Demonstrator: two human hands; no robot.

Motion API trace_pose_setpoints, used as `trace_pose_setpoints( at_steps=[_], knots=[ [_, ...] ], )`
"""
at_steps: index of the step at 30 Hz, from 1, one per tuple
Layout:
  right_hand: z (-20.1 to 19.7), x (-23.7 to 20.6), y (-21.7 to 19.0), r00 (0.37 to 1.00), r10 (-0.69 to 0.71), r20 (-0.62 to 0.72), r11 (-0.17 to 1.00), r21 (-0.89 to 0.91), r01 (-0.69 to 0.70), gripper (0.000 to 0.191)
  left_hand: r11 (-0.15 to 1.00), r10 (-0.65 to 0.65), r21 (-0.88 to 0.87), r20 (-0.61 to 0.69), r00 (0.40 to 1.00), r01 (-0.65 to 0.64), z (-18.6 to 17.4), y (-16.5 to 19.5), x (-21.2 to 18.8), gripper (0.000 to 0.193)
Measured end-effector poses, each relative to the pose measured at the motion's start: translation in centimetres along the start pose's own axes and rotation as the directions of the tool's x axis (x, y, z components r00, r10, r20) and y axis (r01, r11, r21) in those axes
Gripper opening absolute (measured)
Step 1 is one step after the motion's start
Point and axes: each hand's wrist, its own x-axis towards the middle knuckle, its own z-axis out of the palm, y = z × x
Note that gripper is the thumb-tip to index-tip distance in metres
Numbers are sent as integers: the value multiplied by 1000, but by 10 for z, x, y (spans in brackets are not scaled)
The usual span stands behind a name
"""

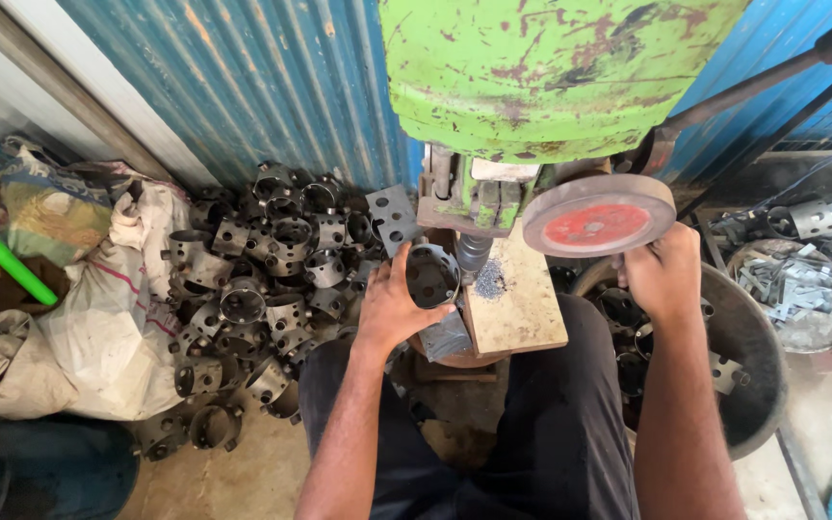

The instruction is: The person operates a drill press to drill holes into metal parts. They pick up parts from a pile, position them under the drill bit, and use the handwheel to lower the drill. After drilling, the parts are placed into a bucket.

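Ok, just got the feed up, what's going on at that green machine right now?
A person sits at a green press. The left hand holds a round dark metal cup on its side against the tool over a wooden block. The right hand grips the red-faced handwheel. A heap of similar metal cups lies on the left, and more sit in a round tub on the right.

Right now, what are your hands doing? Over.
Left hand holding metal cup at the drill bit. Right hand gripping red wheel. Nothing blocking the wooden board.
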Motion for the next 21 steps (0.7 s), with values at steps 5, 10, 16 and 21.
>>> trace_pose_setpoints(
  at_steps=[5,10,16,21],
  knots=[
    [-8,-2,3,999,-50,1,998,39,50,23,996,-78,41,41,996,77,1,11,-9,125],
    [-18,-15,11,997,-75,-10,997,1,75,20,997,-71,31,1,997,71,7,22,-27,125],
    [-6,-21,11,992,-128,-15,991,-41,127,21,994,-54,95,-54,997,59,8,14,-33,122],
    [22,-17,-3,993,-110,-31,993,-41,109,21,996,-48,70,-83,995,54,-5,-5,-23,119]
  ],
)
